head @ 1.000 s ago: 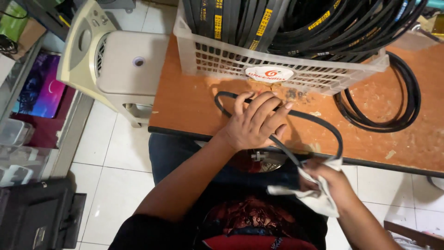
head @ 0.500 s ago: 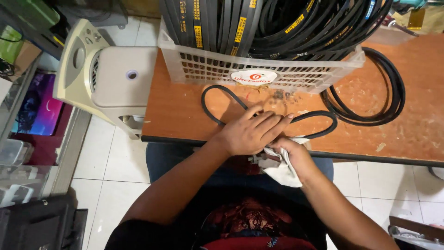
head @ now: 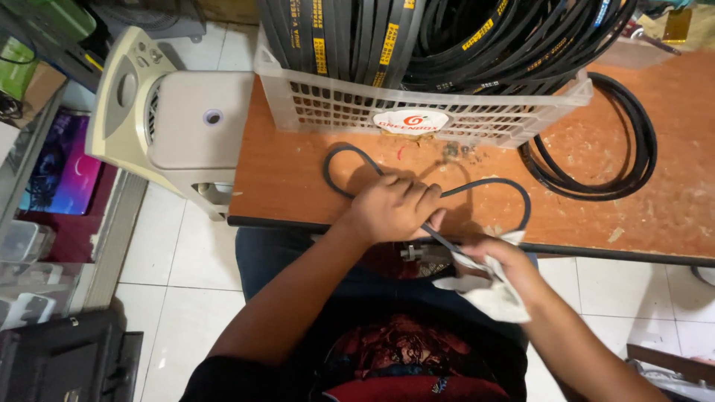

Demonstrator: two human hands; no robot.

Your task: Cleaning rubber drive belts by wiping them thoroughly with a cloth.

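A thin black rubber belt lies looped on the worn wooden table. My left hand presses down on it near the table's front edge, fingers curled over the belt. My right hand, just off the edge, holds a white cloth wrapped around the belt's near part.
A white plastic basket packed with several black belts stands at the back of the table. A coil of black belts lies at the right. A beige fan housing sits on the tiled floor to the left.
My right hand with the cloth slid along the belt toward my left hand, then drew back to the right. The left hand stayed on the belt.
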